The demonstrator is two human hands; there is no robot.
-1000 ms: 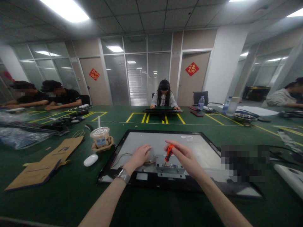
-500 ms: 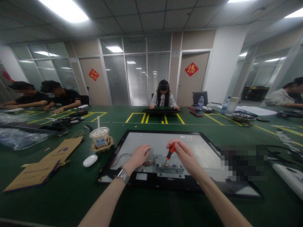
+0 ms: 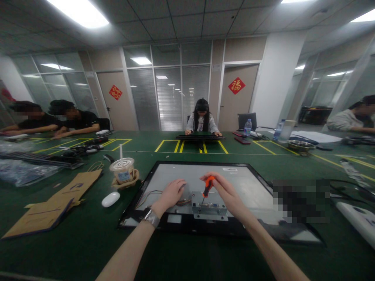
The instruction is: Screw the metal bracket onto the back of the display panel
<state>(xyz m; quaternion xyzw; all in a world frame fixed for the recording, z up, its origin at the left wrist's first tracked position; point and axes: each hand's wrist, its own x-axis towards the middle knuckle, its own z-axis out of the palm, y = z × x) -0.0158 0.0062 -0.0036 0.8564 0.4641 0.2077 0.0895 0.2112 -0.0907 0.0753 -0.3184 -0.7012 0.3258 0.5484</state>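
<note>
A flat display panel (image 3: 252,183) with a black frame lies face down before me. On it stands a metal bracket (image 3: 215,211) with a row of ports. My right hand (image 3: 224,189) grips an orange and black screwdriver (image 3: 208,186). The screwdriver tilts, its shaft running down to the port side of the bracket; the exact contact of the tip is too small to tell. My left hand (image 3: 172,191) lies on the panel left of the bracket, fingers extended, close to some thin wires (image 3: 150,193). Its fingertips partly cover what is under them.
Left of the panel are a drink cup (image 3: 123,171) in a carton holder, a white mouse (image 3: 110,199) and a brown paper bag (image 3: 58,205). A white device (image 3: 359,222) and cables lie to the right. Across the table a person (image 3: 202,121) handles another panel.
The screwdriver handle has swung slightly left and my right fingers have shifted with it. My left hand stays in place.
</note>
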